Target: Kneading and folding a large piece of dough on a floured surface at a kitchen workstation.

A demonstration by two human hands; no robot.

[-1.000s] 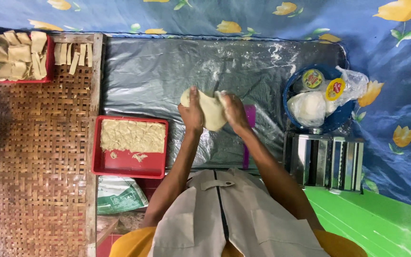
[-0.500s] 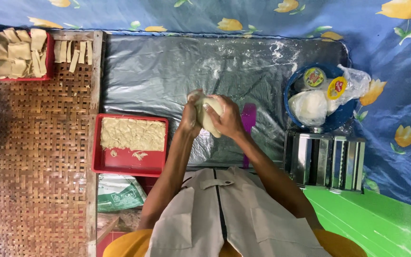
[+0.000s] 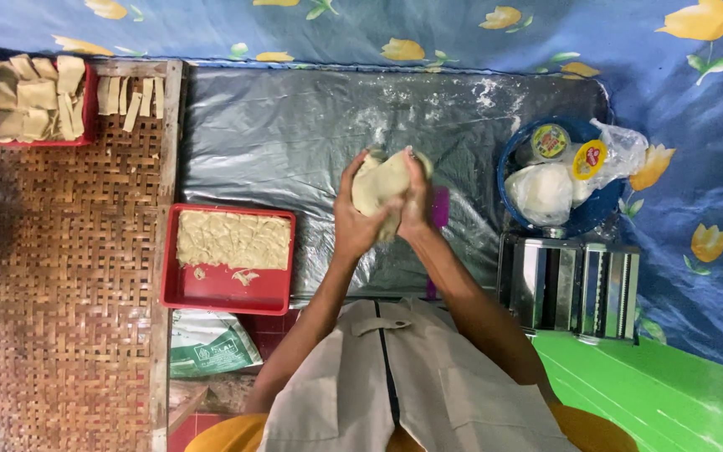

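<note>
A pale lump of dough point(image 3: 381, 182) is held up between both hands over a grey floured plastic sheet point(image 3: 294, 134). My left hand point(image 3: 351, 219) cups it from the left and below. From the right, my right hand point(image 3: 417, 201) presses against it, fingers wrapped over the top. Part of the dough is hidden behind the fingers. A purple flat tool point(image 3: 440, 209) lies on the sheet just right of my right hand.
A red tray point(image 3: 223, 293) with flattened dough sits left of my arms. A blue basin point(image 3: 583, 219) holds bags and lidded tubs. A metal pasta roller point(image 3: 575, 285) stands at right. Cut dough pieces point(image 3: 35, 96) lie far left on woven matting point(image 3: 60, 318).
Both hands have closed further around the dough and lifted it slightly, folding the flat round piece into a thicker lump.
</note>
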